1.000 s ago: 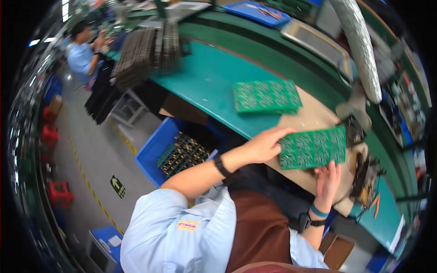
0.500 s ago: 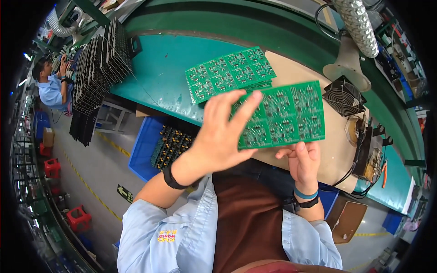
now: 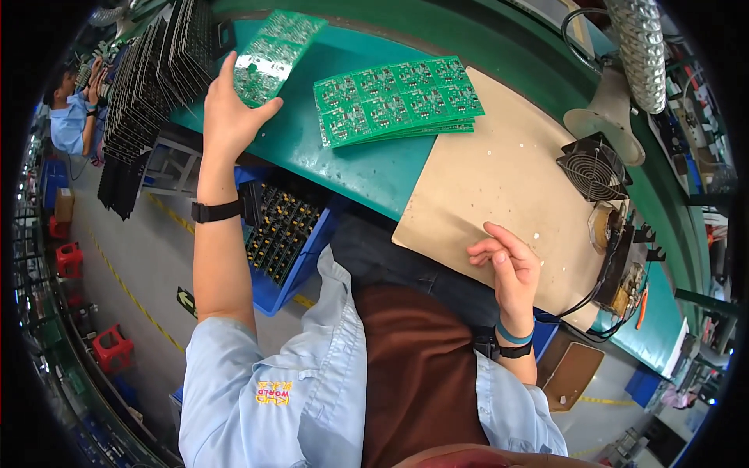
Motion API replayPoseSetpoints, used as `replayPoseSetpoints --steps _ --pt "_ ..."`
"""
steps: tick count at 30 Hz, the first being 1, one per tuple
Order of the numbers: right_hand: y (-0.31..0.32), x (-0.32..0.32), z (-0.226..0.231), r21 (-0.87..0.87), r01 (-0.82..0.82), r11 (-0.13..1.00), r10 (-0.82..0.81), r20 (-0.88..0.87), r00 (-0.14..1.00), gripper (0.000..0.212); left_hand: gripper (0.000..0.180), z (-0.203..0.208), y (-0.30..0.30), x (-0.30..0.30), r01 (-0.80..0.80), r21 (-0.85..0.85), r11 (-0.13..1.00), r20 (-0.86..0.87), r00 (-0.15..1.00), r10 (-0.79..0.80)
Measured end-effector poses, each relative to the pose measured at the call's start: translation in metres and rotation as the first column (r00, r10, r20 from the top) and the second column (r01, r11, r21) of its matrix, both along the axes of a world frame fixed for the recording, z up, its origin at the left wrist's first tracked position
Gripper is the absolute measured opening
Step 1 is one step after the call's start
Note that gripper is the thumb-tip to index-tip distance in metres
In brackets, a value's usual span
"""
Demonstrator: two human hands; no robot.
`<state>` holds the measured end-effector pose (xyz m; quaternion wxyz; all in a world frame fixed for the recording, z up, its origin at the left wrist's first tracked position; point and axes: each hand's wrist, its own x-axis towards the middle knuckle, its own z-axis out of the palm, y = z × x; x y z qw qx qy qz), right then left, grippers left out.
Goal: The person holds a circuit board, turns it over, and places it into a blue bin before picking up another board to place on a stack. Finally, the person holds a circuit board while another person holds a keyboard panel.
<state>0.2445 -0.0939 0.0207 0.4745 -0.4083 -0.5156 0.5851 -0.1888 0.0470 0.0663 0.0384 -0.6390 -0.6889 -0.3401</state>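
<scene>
While your left hand [image 3: 226, 117] stretches to far left edge of green counter [image 3: 367, 168], fingers pinch green board [image 3: 269, 58] there. Stack of green boards [image 3: 398, 97] lies near, mid counter. Your right hand [image 3: 507, 269] rests on tan mat [image 3: 499, 179], fingers loosely curled, holding nothing.

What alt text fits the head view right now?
The left hand holds a green circuit board panel out over the green workbench, beside a stack of similar panels. The right hand rests empty on a tan mat near a small fan.
</scene>
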Motion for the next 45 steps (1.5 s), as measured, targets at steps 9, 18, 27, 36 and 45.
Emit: replayPoseSetpoints --steps 9,18,27,36,45 --pt "-0.008 0.028 -0.016 0.08 0.087 0.993 -0.087 0.001 0.996 0.024 0.086 -0.031 -0.015 0.021 0.035 0.095 0.995 -0.343 0.939 0.0" --pt "0.009 -0.035 -0.008 0.201 0.24 0.95 -0.288 0.26 0.922 0.012 0.019 -0.142 -0.209 0.01 0.44 -0.026 0.897 0.415 0.822 -0.391" --pt "0.031 -0.087 -0.012 0.136 0.119 0.984 -0.164 0.398 0.903 0.013 0.041 -0.425 -0.261 -0.148 -0.359 -0.648 0.672 0.046 0.862 0.505" --pt "0.028 -0.085 -0.017 0.281 0.091 0.955 -0.249 0.601 0.76 0.014 0.062 -0.477 -0.215 -0.21 -0.539 -0.831 -0.139 -0.336 0.287 0.897" --pt "0.032 -0.088 -0.016 0.268 0.114 0.957 -0.265 0.64 0.722 0.015 0.043 -0.577 -0.296 -0.312 -0.349 -0.904 0.248 0.368 -0.338 0.866"
